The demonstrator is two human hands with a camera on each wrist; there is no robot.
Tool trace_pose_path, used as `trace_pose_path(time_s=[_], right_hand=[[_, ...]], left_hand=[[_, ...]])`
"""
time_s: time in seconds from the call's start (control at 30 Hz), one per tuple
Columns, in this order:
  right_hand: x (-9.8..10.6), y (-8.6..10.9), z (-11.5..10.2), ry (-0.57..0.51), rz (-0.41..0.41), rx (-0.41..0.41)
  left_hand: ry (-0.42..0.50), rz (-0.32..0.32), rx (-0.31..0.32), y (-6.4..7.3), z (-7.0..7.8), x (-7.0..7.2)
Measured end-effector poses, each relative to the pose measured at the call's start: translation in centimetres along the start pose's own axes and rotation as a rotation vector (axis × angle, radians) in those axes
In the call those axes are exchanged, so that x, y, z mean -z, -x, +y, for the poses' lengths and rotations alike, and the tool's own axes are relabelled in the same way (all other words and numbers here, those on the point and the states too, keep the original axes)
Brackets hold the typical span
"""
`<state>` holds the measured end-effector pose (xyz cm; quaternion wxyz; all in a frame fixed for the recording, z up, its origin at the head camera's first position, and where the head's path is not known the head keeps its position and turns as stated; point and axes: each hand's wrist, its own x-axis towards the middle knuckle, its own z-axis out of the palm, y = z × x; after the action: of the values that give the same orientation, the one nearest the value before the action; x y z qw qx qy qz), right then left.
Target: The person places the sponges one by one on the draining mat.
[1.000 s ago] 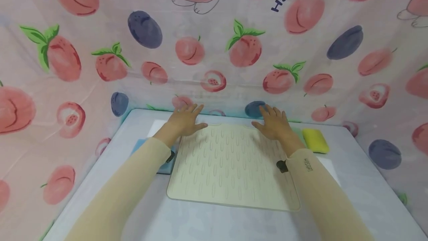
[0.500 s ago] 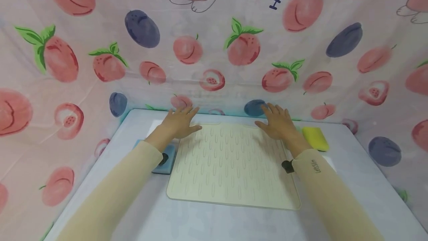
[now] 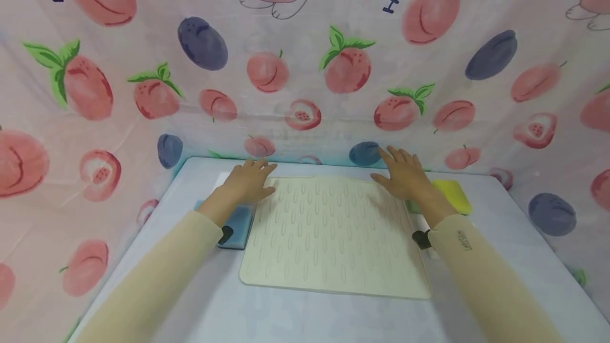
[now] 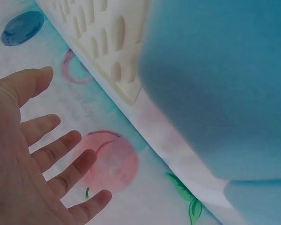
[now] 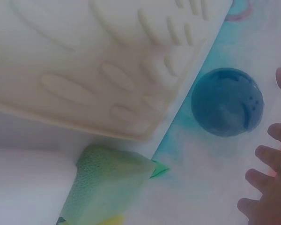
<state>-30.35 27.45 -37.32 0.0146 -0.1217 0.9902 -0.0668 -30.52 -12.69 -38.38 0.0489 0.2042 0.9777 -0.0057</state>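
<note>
A cream mat [image 3: 333,237] with raised oval ridges lies flat in the middle of the table. My left hand [image 3: 248,181] is over its far left corner, fingers spread and holding nothing; the left wrist view shows the same hand [image 4: 47,150] with its palm bare. Over the far right corner is my right hand [image 3: 402,174], fingers apart and nothing in it. Only part of that hand [image 5: 274,173] enters the right wrist view. Beside the mat's left edge, partly under my left forearm, lies a flat blue piece [image 3: 236,226], large and blurred in the left wrist view.
A yellow sponge-like block [image 3: 451,196] lies right of the mat, with a green mesh-textured piece [image 5: 107,180] beside it. White flat items show near the right forearm [image 3: 422,222] and behind the left hand [image 3: 222,178]. Fruit-printed cloth [image 3: 305,83] hangs behind the table.
Both hands have drawn apart: the left went left and slightly nearer, the right moved to the right. More of the blue piece now shows. The mat stays in place.
</note>
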Motion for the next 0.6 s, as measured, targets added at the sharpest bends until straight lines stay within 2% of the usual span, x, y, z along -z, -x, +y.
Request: trace_pose_path(time_s=[0.13, 0.6], right_hand=[[-0.2, 0.3, 0.5, 0.006, 0.000, 0.010], [-0.8, 1.5, 2.7, -0.004, 0.004, 0.039]], left_hand=[[-0.007, -0.005, -0.004, 0.4, 0.1, -0.4], [0.135, -0.029, 0.010, 2.4, -0.2, -1.6]])
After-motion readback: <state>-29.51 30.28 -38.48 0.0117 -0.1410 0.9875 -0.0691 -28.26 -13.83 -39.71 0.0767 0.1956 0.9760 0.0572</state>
